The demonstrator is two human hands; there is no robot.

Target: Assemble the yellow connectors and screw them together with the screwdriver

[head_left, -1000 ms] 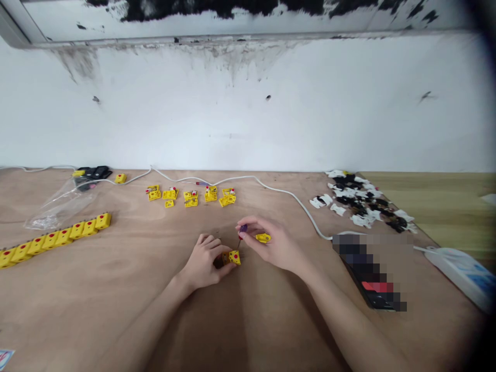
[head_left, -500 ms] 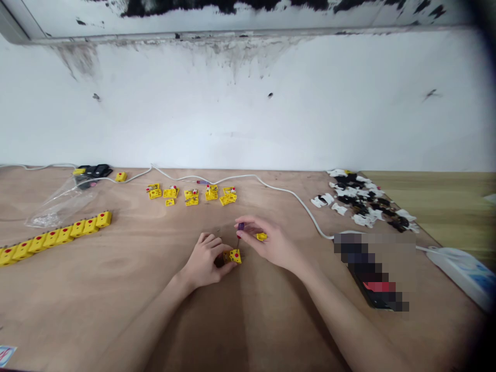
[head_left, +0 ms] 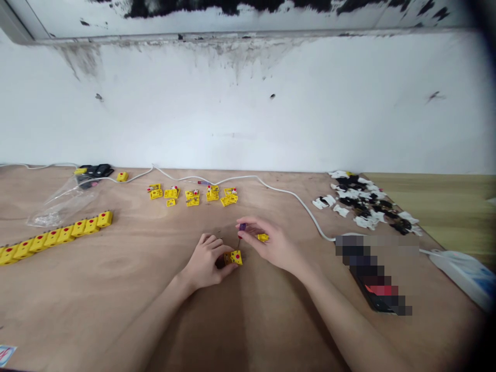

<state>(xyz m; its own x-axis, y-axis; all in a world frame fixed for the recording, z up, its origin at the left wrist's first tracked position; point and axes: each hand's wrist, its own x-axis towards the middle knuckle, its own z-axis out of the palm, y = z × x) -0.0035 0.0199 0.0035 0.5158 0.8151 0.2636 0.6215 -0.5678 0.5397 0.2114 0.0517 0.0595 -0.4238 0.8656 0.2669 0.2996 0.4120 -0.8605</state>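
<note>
My left hand (head_left: 205, 261) grips a yellow connector block with a red dot (head_left: 235, 258), holding it on or just above the plywood table (head_left: 116, 289). My right hand (head_left: 273, 246) pinches a small screwdriver with a purple handle (head_left: 242, 227), and its thin shaft points down at the block. A small yellow piece (head_left: 263, 237) sits against my right fingers, partly hidden. I cannot tell whether that hand holds it.
A row of yellow blocks (head_left: 58, 235) runs off the table's left side. Small yellow parts (head_left: 191, 197) lie in clusters at the back, beside a plastic bag (head_left: 62, 205) and white cable (head_left: 287, 192). White and black pieces (head_left: 360, 204) are heaped back right, near a white power strip (head_left: 465, 279).
Both hands stay nearly still, with the screwdriver tip still at the block. The small yellow piece shows less past my right fingers than a second ago. The whole view has shifted slightly.
</note>
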